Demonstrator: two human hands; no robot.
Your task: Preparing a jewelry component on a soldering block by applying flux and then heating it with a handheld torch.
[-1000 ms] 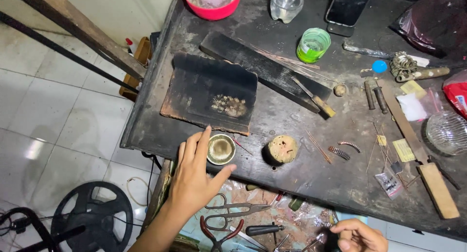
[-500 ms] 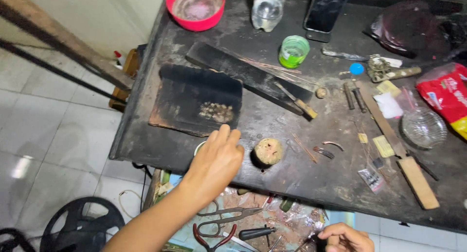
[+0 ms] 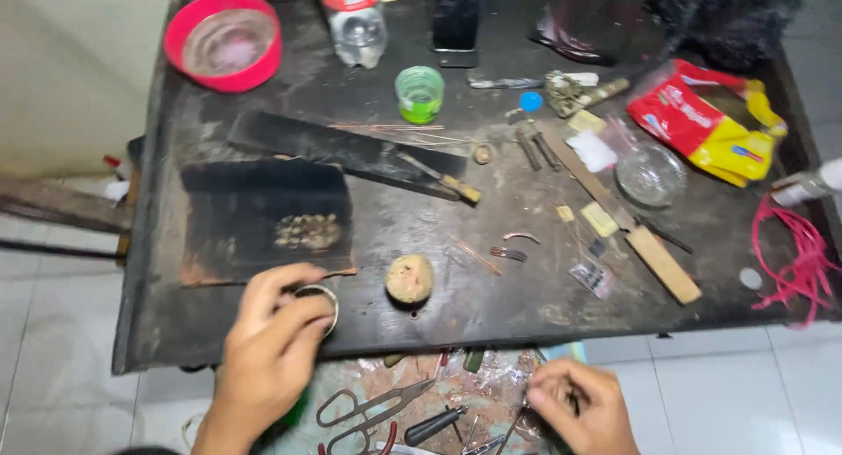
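Observation:
My left hand (image 3: 272, 345) is curled around a small round metal tin (image 3: 321, 299) at the front edge of the dark, dirty workbench (image 3: 491, 209). Its fingers grip the tin's rim. A round tan lump (image 3: 409, 278) lies just right of the tin. My right hand (image 3: 579, 402) is below the bench edge, over an open drawer of tools (image 3: 438, 398), with fingers pinched on something small and thin that I cannot make out. Metal shears (image 3: 368, 411) lie in the drawer between my hands.
A black slab (image 3: 263, 214) with a pile of small pieces sits behind the tin. Farther back stand a red bowl (image 3: 224, 41), a plastic bottle (image 3: 355, 21), a green cup (image 3: 419, 93) and a phone (image 3: 456, 16). To the right are a glass dish (image 3: 649, 174), a red-yellow packet (image 3: 702, 121) and red wires (image 3: 794, 253).
My left hand went from flat and spread beside the tin to closed around it. The view shifted right and moved closer to the bench. My right hand stayed in the drawer.

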